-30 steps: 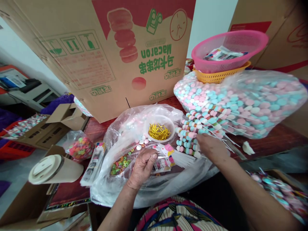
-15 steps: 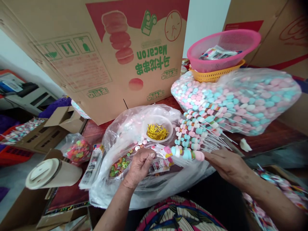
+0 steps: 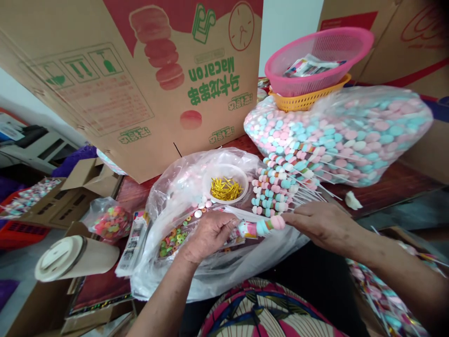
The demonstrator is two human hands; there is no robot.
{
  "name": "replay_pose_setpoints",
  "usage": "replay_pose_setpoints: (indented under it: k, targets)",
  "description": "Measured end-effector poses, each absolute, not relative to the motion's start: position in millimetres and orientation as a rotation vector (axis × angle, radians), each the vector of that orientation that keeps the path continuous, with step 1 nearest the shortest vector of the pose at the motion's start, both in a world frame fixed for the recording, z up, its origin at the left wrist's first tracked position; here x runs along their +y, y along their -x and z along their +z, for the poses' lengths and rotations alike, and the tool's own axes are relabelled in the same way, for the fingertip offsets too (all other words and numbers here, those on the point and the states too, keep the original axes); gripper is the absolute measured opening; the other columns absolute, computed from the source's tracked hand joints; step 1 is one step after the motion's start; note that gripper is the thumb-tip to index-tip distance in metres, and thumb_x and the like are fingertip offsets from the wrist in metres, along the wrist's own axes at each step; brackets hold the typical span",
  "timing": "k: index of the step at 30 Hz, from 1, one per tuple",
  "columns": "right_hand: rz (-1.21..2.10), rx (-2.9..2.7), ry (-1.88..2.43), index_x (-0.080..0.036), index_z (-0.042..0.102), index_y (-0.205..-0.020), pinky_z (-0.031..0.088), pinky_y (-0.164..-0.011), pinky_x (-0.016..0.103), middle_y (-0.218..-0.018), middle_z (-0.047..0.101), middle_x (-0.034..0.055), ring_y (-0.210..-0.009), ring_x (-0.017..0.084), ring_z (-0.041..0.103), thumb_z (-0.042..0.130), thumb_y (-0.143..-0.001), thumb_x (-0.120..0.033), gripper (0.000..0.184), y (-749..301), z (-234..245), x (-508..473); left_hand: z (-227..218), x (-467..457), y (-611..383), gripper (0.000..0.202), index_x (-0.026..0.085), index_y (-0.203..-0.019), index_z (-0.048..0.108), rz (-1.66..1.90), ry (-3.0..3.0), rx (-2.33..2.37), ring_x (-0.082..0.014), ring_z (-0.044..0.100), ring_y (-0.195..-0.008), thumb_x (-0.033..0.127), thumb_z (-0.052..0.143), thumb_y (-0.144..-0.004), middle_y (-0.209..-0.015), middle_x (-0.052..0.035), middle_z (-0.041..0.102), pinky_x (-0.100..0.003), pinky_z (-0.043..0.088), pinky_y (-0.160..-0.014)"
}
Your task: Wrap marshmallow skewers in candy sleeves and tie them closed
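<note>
My left hand [image 3: 212, 234] pinches a small printed plastic bag [image 3: 248, 229] between thumb and fingers. Part of a marshmallow skewer [image 3: 277, 223], in pink, blue and white, sits inside that bag, its pink end still outside. My right hand [image 3: 321, 227] is closed at the skewer's pink end; the stick is hidden by the fingers. Just beyond, finished-looking marshmallow skewers [image 3: 275, 182] lie in a pile with white sticks pointing right. A clear plastic bowl [image 3: 246, 180] of gold twist ties [image 3: 226, 188] stands behind my left hand.
A large plastic bag of loose marshmallows [image 3: 372, 135] lies at right, a pink basket [image 3: 358, 40] and a yellow basket [image 3: 305, 100] on it. A tall carton [image 3: 157, 117] stands behind. At left are a lidded cup [image 3: 91, 256], a bag of colourful rings [image 3: 114, 223] and stacked wrappers [image 3: 135, 243].
The skewer has gone deeper into the printed bag, with more of its marshmallows now covered. My hands have come closer together, and the head view has shifted slightly.
</note>
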State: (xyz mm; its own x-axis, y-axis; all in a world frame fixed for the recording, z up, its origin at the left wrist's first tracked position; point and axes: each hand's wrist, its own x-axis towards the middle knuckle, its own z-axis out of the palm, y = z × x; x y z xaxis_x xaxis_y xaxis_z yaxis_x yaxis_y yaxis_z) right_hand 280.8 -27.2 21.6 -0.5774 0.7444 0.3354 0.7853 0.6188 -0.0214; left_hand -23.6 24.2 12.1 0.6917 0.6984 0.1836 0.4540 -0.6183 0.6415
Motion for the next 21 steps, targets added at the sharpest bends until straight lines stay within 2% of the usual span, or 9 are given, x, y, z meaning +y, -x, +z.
replay_pose_setpoints:
  k: [2, 3, 5, 6, 8, 11, 15, 21]
  targets:
    - [-0.101, -2.535, 1.216, -0.027, 0.066, -0.104, 0.036, -0.056, 0.025, -0.070, 0.065, 0.0013, -0.061, 0.014, 0.057, 0.040, -0.089, -0.016, 0.032, -278.7, 20.6, -24.9, 16.1, 22.6, 20.6, 0.032, 0.019, -0.109, 0.063, 0.545, -2.402, 0.884, -0.0193, 0.060, -0.084, 0.038, 0.042, -0.094, -0.094, -0.0071, 0.069, -0.031, 0.044, -0.079]
    - [-0.044, -2.530, 1.207, -0.026, 0.066, -0.103, 0.037, -0.057, 0.025, -0.073, 0.066, 0.0020, -0.063, 0.015, 0.058, 0.039, -0.090, -0.017, 0.031, -278.4, 19.6, -23.8, 18.5, 21.6, 18.4, 0.039, 0.020, -0.122, 0.057, 0.526, -2.414, 0.890, -0.0221, 0.060, -0.093, 0.043, 0.047, -0.091, -0.106, -0.0094, 0.068, -0.033, 0.043, -0.084]
    - [0.074, -2.506, 1.250, -0.026, 0.066, -0.100, 0.039, -0.059, 0.025, -0.077, 0.067, 0.0025, -0.068, 0.015, 0.060, 0.040, -0.091, -0.021, 0.028, -278.4, 17.6, -22.4, 23.1, 19.7, 12.5, 0.055, 0.022, -0.131, 0.050, 0.430, -2.391, 0.895, -0.0254, 0.059, -0.100, 0.049, 0.058, -0.083, -0.116, -0.0107, 0.065, -0.036, 0.043, -0.089]
    - [0.113, -2.514, 1.263, -0.026, 0.067, -0.098, 0.040, -0.060, 0.025, -0.077, 0.067, 0.0023, -0.068, 0.015, 0.059, 0.041, -0.092, -0.023, 0.027, -278.5, 17.2, -21.9, 24.9, 19.1, 8.9, 0.055, 0.023, -0.128, 0.053, 0.365, -2.362, 0.884, -0.0254, 0.059, -0.099, 0.049, 0.062, -0.081, -0.114, -0.0095, 0.066, -0.036, 0.043, -0.088]
    - [0.106, -2.573, 1.235, -0.026, 0.066, -0.099, 0.039, -0.059, 0.026, -0.074, 0.065, 0.0015, -0.065, 0.014, 0.057, 0.042, -0.091, -0.021, 0.026, -279.3, 19.6, -20.8, 27.5, 19.2, 2.1, 0.040, 0.021, -0.111, 0.063, 0.241, -2.274, 0.854, -0.0229, 0.060, -0.090, 0.046, 0.064, -0.080, -0.101, -0.0055, 0.069, -0.032, 0.044, -0.082]
    - [-0.077, -2.661, 1.124, -0.026, 0.064, -0.106, 0.038, -0.063, 0.030, -0.074, 0.064, 0.0025, -0.069, 0.016, 0.055, 0.041, -0.089, -0.015, 0.030, -282.7, 33.1, -16.7, 29.9, 22.6, -4.8, 0.027, 0.019, -0.090, 0.066, 0.091, -2.099, 0.720, -0.0177, 0.058, -0.078, 0.043, 0.067, -0.077, -0.084, 0.0003, 0.067, -0.025, 0.044, -0.071]
    - [-0.230, -2.690, 1.039, -0.030, 0.059, -0.117, 0.036, -0.073, 0.036, -0.085, 0.067, 0.0041, -0.080, 0.018, 0.055, 0.040, -0.093, -0.019, 0.033, -287.0, 53.0, -10.6, 33.9, 27.5, -9.0, 0.024, 0.019, -0.086, 0.065, -0.066, -1.828, 0.535, -0.0146, 0.056, -0.072, 0.039, 0.069, -0.073, -0.078, 0.0023, 0.064, -0.023, 0.044, -0.068]
    - [-0.271, -2.672, 1.019, -0.027, 0.058, -0.119, 0.035, -0.065, 0.033, -0.082, 0.067, 0.0030, -0.071, 0.017, 0.055, 0.040, -0.090, -0.012, 0.037, -280.9, 40.5, -16.5, 30.0, 28.0, -13.2, 0.029, 0.018, -0.085, 0.065, 0.003, -1.774, 0.633, -0.0186, 0.060, -0.078, 0.043, 0.070, -0.071, -0.081, -0.0001, 0.066, -0.027, 0.046, -0.071]
